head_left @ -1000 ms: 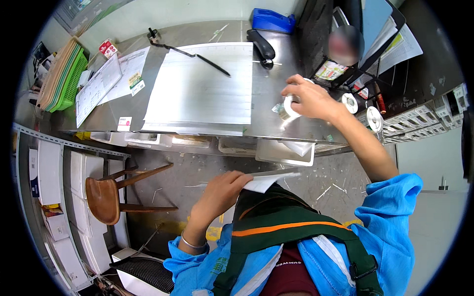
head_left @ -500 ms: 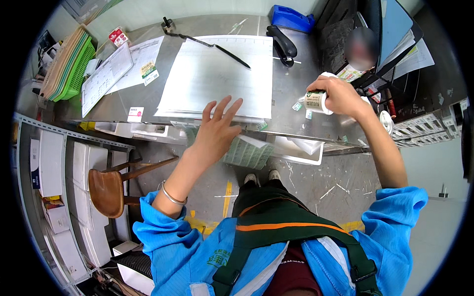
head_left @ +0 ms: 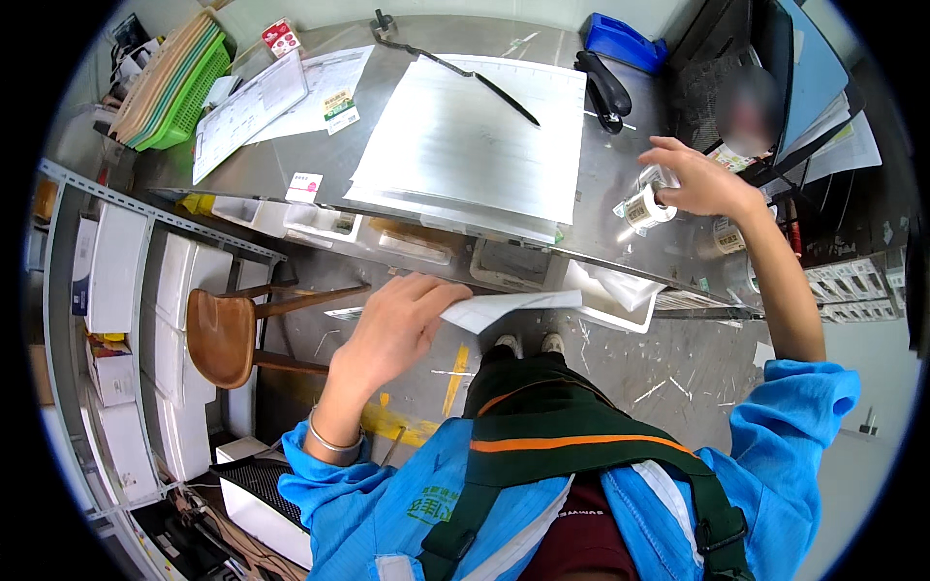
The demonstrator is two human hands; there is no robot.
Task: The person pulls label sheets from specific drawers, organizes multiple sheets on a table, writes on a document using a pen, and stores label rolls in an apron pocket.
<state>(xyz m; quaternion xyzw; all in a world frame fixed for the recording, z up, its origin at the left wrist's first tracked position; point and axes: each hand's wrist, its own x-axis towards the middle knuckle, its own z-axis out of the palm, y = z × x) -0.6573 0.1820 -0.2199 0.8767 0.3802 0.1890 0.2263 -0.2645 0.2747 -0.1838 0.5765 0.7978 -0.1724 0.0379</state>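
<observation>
My left hand is closed on the edge of a thin sheet, held in front of the table's near edge. The sheet is tilted, showing mostly a pale face. My right hand is over the right part of the table, thumb and fingers apart. Just under its thumb lies a roll of labels, white with a printed band. Another roll is partly hidden behind the fingers. A third label roll stands by the right wrist.
A stack of white papers lies on the metal table, a black pen on top. Behind are a black stapler and a blue dispenser. Green baskets stand at left; a wooden chair is below.
My right hand has opened off the label roll, which now rests on the table. My left hand has closed and lowered; the sheet has turned from its green-printed face to a pale one.
</observation>
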